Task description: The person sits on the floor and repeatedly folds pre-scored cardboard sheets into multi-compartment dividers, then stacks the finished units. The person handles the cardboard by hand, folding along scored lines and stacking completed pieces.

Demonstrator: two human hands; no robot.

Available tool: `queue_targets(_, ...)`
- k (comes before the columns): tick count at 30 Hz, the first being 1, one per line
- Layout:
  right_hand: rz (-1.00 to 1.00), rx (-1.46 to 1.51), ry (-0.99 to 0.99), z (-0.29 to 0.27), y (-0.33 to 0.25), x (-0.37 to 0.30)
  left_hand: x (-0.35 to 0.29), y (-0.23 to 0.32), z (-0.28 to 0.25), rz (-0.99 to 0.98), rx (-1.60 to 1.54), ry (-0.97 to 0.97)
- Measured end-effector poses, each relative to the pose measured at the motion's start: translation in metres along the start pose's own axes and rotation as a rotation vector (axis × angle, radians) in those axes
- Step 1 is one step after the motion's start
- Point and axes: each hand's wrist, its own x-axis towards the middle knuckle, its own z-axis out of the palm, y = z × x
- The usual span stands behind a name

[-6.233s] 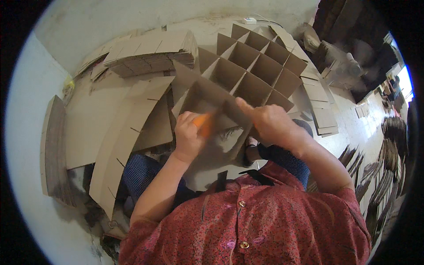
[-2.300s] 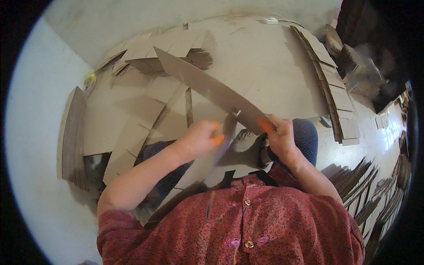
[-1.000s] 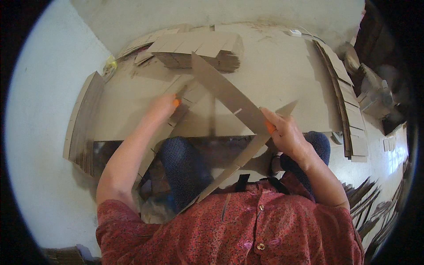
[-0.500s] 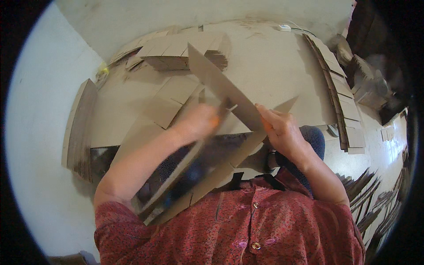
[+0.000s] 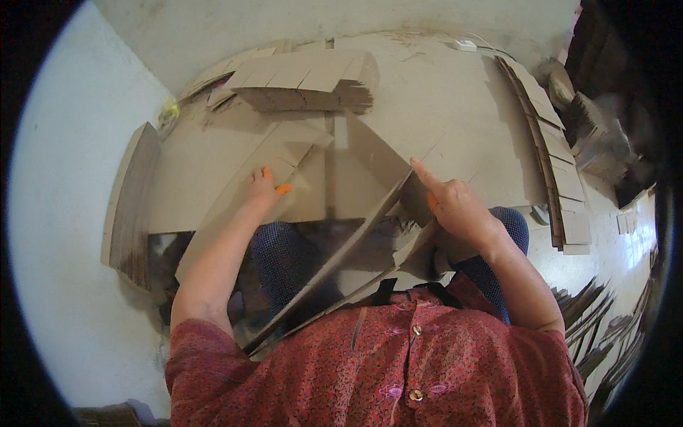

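Cardboard strips [image 5: 370,213] stand on edge across our lap, the right hand [image 5: 459,210] pinching their upper end with its forefinger stretched out. Our left hand [image 5: 265,188] lies flat and open on a cardboard sheet [image 5: 235,199] just beside them. Lower strip ends vanish behind our red shirt [image 5: 398,363].

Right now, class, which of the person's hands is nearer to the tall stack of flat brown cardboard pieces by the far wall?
Left. The left hand lies below the cardboard stack, slightly left; the right hand is farther, down to its right.
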Motion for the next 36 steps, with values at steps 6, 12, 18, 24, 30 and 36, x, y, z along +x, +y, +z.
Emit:
queue_targets(6, -0.011, 0.044, -0.027, 0.010, 0.011, -0.002, 0.022, -0.020, -0.024, -0.081, -0.097, -0.310)
queue_targets(12, -0.324, 0.184, 0.154, 0.003, 0.009, -0.019, 0.046, 0.010, -0.079, 0.103, -0.220, -0.248)
queue_targets(18, -0.334, 0.206, 0.234, -0.002, 0.001, -0.017, 0.041, 0.091, -0.127, 0.277, -0.559, -0.578)
queue_targets(24, -0.155, 0.210, 0.052, -0.001, 0.013, -0.025, 0.031, 0.129, -0.145, 0.145, -0.819, -0.673)
queue_targets(30, 0.137, 0.117, 0.104, -0.032, 0.038, -0.008, 0.077, 0.114, -0.105, 0.303, -0.690, 0.014)
queue_targets(36, 0.187, -0.168, 0.185, -0.020, 0.127, 0.025, 0.142, 0.128, -0.093, 0.177, -0.206, 0.114)
